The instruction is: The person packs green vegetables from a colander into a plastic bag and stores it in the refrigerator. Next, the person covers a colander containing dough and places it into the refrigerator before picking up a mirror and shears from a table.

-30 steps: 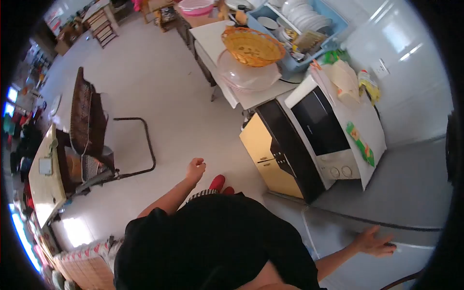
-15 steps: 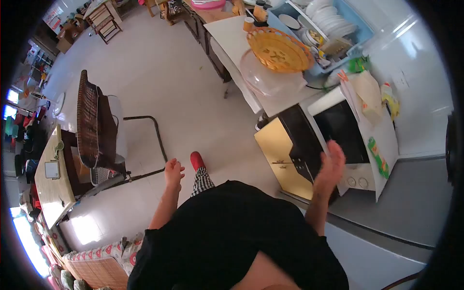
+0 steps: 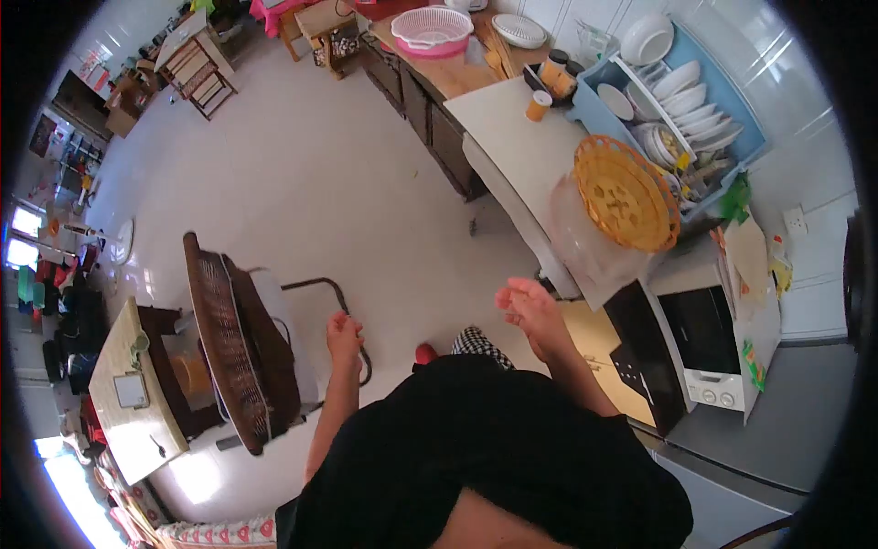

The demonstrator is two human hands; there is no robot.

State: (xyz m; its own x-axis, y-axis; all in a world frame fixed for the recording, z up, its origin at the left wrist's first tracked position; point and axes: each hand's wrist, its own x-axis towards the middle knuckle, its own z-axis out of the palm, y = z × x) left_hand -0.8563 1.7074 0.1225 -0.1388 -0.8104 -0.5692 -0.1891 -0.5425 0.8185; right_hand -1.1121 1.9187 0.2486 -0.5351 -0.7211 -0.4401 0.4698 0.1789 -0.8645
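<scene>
My left hand hangs in the air with its fingers loosely bent and nothing seen in it. Nearest to it is a dark wicker-backed chair with a bent black metal frame, apart from the hand. My right hand is raised over the floor, fingers partly spread and holding nothing. To its right stands a yellow-fronted cabinet. An orange woven-look basket rests on the white counter, above a clear plastic lid or bag.
A white oven-like appliance with two knobs stands at right beside a grey surface. Behind the counter is a blue dish rack with white dishes. A pink-and-white colander sits farther back. At left is a light-topped table.
My view has shifted, so the counter and appliance appear farther right and lower. My right hand has moved left, away from in front of the appliance. The chair appears nearer.
</scene>
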